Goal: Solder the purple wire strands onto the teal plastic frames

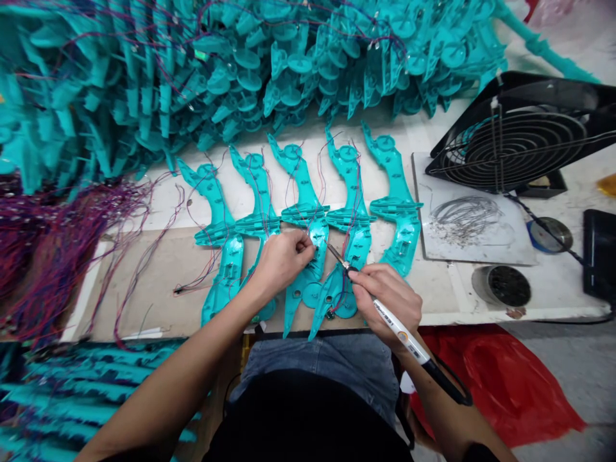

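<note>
On the table (457, 308), a row of parts (395, 183) lies near, a heap of parts (289, 61) far behind it, and a wire bundle (48, 256) left. At right, a fan (520, 138) seems to stand partly on a board (510, 250), with a cup (481, 285) nearer. Below, at right, lies a bag (510, 391).

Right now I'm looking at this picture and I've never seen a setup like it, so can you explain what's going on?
There's no robot here: these are a person's two bare hands, seen by a camera worn on their head, looking forward and down. The right hand holds what looks like a soldering iron. The left hand has its fingertips together at the middle of five turquoise parts lying in a row; anything pinched there is too small to tell. Behind them is a big turquoise pile, with bundled wires at the left and a black fan at the right of the table.
</note>
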`<action>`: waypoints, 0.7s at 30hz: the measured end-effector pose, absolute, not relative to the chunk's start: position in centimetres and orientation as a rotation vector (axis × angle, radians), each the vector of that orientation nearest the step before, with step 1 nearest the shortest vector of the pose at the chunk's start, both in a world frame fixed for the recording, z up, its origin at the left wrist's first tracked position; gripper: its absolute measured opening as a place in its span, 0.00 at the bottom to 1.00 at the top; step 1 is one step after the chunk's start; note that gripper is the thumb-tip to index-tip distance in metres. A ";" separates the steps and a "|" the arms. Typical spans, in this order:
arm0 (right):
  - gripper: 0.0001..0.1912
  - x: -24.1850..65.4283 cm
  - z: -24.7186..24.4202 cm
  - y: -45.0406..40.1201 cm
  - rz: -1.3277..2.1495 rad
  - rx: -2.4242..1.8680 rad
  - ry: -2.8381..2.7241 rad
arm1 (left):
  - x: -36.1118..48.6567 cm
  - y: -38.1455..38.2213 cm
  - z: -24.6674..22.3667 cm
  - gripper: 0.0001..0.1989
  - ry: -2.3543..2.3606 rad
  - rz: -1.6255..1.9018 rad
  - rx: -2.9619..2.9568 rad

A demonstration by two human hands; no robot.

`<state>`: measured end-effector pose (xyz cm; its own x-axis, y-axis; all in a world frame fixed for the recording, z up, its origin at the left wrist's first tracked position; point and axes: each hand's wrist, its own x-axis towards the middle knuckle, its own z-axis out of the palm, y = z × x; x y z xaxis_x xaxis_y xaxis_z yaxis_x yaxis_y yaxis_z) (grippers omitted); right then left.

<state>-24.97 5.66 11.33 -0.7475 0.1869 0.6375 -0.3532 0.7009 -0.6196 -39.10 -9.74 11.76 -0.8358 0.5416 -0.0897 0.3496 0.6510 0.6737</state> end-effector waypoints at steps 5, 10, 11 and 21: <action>0.14 -24.6 11.8 5.8 1.003 0.060 -2.180 | -39.1 -9.7 11.9 0.05 2.582 0.957 0.715; 0.15 -24.2 12.2 6.2 1.007 0.046 -2.165 | -39.0 -9.7 11.7 0.05 2.591 0.961 0.726; 0.15 -24.1 12.3 6.2 1.006 0.046 -2.163 | -39.0 -9.7 11.7 0.06 2.596 0.961 0.729; 0.12 -24.7 11.4 5.7 1.031 0.138 -2.195 | -39.0 -9.6 11.7 0.06 2.589 0.943 0.703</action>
